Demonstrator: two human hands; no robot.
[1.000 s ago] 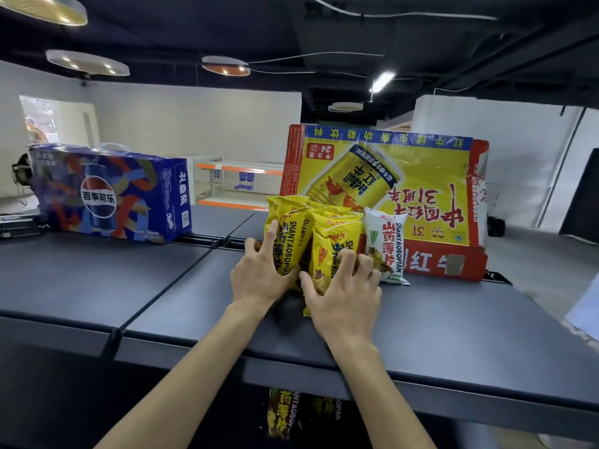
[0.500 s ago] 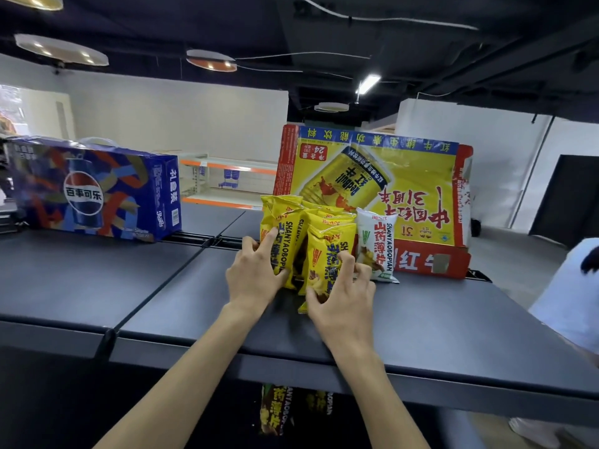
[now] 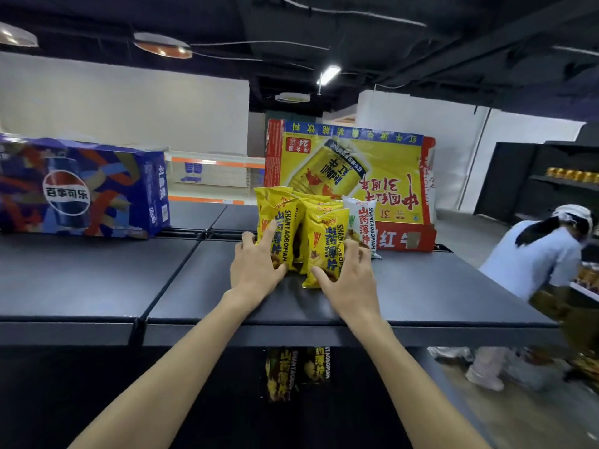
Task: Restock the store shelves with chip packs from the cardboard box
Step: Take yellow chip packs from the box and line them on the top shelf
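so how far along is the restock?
Done: yellow packs stand on the top shelf with a white pack beside them; more packs show below it. In hand: left hand presses the yellow packs, right hand grips the front pack. Left: much bare shelf; remaining stock not visible.

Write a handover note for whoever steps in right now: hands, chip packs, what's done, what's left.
Left hand: straight fingers press the left yellow pack.
Right hand: grips the front yellow pack.
Both packs stand in a cluster on the shelf top, a white pack beside them, before the yellow cardboard box.
Done: cluster placed; more packs on the shelf below.
Left: likely straighten them, then fetch more.
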